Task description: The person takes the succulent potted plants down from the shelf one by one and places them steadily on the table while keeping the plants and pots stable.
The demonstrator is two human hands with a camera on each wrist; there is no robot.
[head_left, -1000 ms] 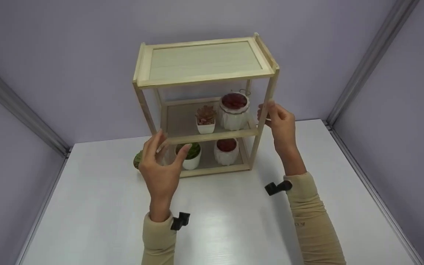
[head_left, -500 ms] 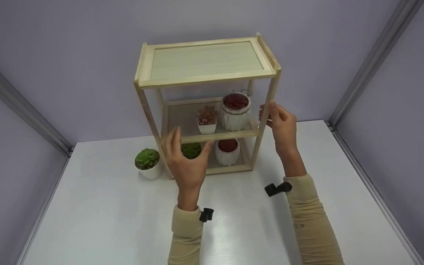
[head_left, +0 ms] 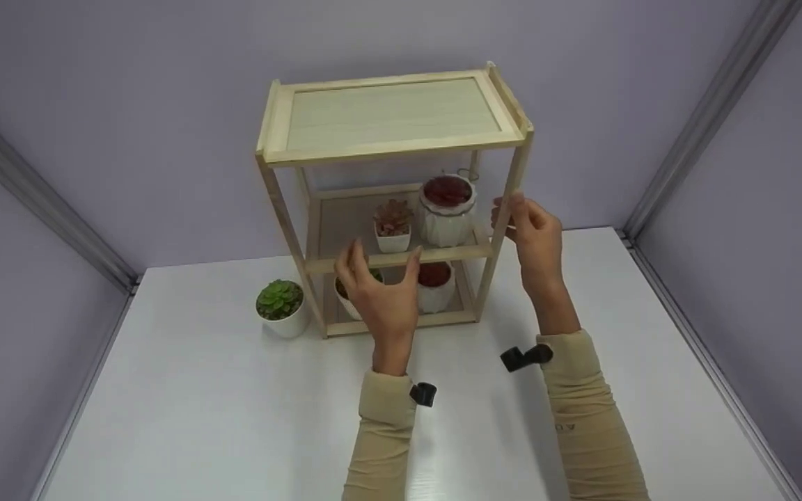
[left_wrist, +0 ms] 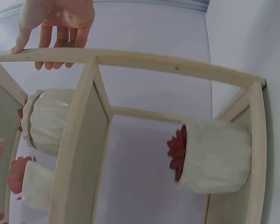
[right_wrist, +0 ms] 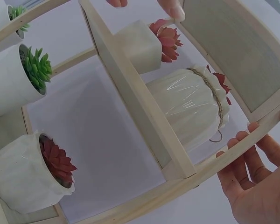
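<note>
A wooden shelf rack (head_left: 401, 149) stands against the back wall. My right hand (head_left: 539, 243) holds its right front post, thumb on one side and fingers on the other. My left hand (head_left: 390, 306) is before the middle shelf, thumb and fingers spread apart, holding nothing. Just beyond its fingertips sits a small square white pot (head_left: 393, 243) with a pink succulent. Right of that stands a large ribbed white pot (head_left: 447, 226) with a red succulent. On the bottom shelf, my left hand partly covers a green potted plant (head_left: 347, 304) and a white pot with a red succulent (head_left: 437, 298).
A white pot with a green succulent (head_left: 282, 309) stands on the white table (head_left: 199, 390), left of the rack. Twine (right_wrist: 214, 98) ties the large pot's neck. Grey-lilac walls (head_left: 129, 104) enclose the table on the back and sides.
My left hand has moved right and slightly up, from the rack's left post to before the small pot. The green succulent outside the rack is now uncovered. My right hand stays on the post.
</note>
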